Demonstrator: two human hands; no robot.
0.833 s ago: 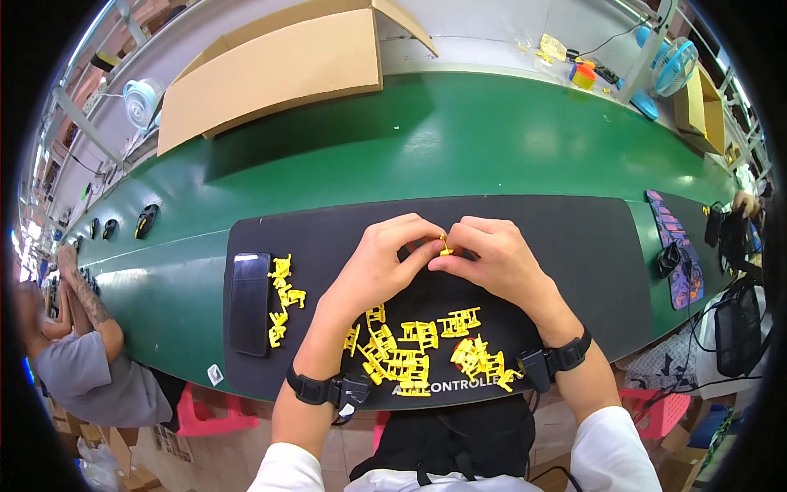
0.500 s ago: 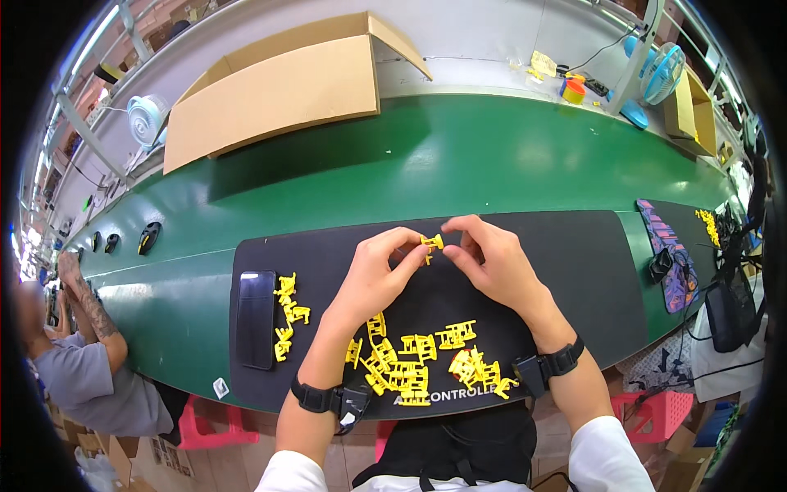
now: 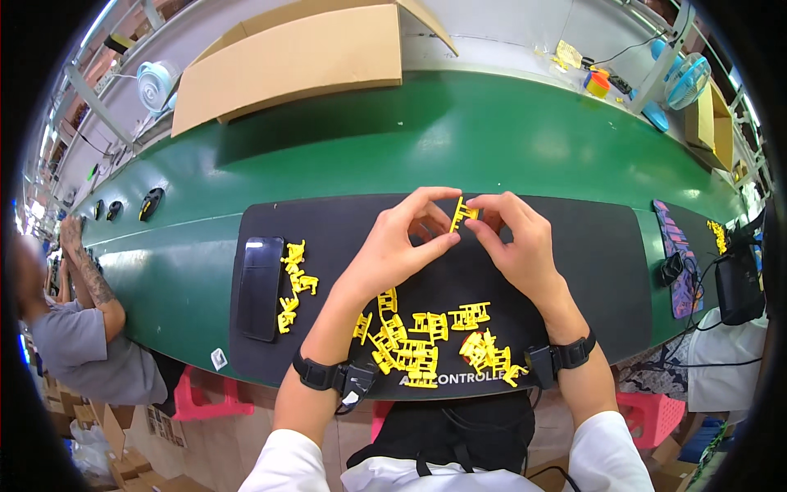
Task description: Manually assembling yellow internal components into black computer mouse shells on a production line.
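Above the black mat [image 3: 590, 271], a small yellow plastic piece [image 3: 461, 215] with short prongs is held up between my hands. My left hand [image 3: 399, 239] grips it between thumb and index finger, one at each end. From the other side, the thumb and fingertips of my right hand [image 3: 523, 244] pinch its edge. Closer to my body lies a loose heap of similar yellow pieces [image 3: 410, 353], with a smaller cluster [image 3: 489, 358] to its right that has a bit of red under it. A few more yellow pieces [image 3: 288, 316] lie left of my left forearm.
A dark smartphone [image 3: 261, 287] lies at the mat's left. Behind, a large cardboard box [image 3: 303, 61] stands on the green table [image 3: 328, 156]. Rightward are a patterned mat [image 3: 676, 262] and cables. Another person [image 3: 90, 336] sits at far left; blue fans [image 3: 687, 80] stand at the back.
Both hands have risen and shifted slightly right with the yellow piece, which is now turned upright. My right fingers, apart from it before, now touch it. The whole view has shifted a little.
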